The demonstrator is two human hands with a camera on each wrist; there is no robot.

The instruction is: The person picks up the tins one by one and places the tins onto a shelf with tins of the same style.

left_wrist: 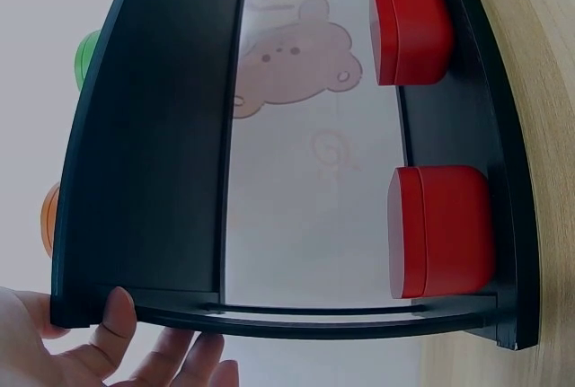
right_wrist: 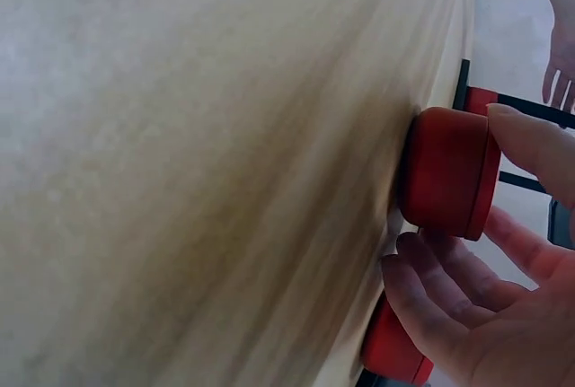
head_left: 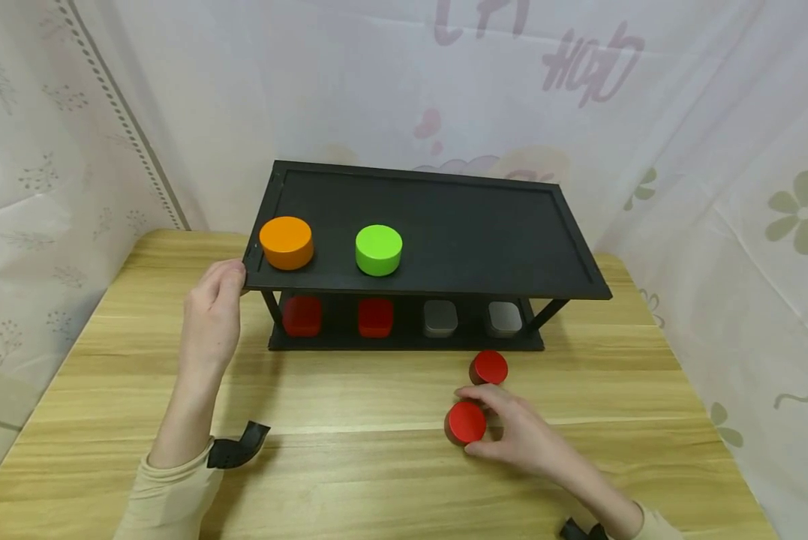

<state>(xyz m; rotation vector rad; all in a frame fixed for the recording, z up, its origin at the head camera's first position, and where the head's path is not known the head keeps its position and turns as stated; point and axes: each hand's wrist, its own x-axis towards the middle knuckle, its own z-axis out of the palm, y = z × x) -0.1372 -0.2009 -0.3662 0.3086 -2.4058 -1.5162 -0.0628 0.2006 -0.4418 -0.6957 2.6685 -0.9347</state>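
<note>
My left hand [head_left: 213, 315] grips the front left corner of the top board of a black two-tier shelf [head_left: 471, 232]. In the left wrist view its fingertips [left_wrist: 117, 315] lie against the board's underside and side rail. My right hand [head_left: 512, 427] holds a round red tin [head_left: 465, 423] on the wooden table, thumb and index finger at opposite sides of its lid. Just behind it stands a second round red tin [head_left: 490, 367], close to my fingers. In the right wrist view the gripped tin [right_wrist: 449, 171] shows its lid seam, with the other tin [right_wrist: 395, 342] partly behind my fingers.
On the top board sit an orange round tin [head_left: 286, 243] and a green round tin [head_left: 379, 250]. Below are two red squarish tins [head_left: 302, 316] and two silver squarish tins [head_left: 440, 319]. The shelf stands at the back of the wooden table [head_left: 349, 465], before a patterned cloth [head_left: 376, 82].
</note>
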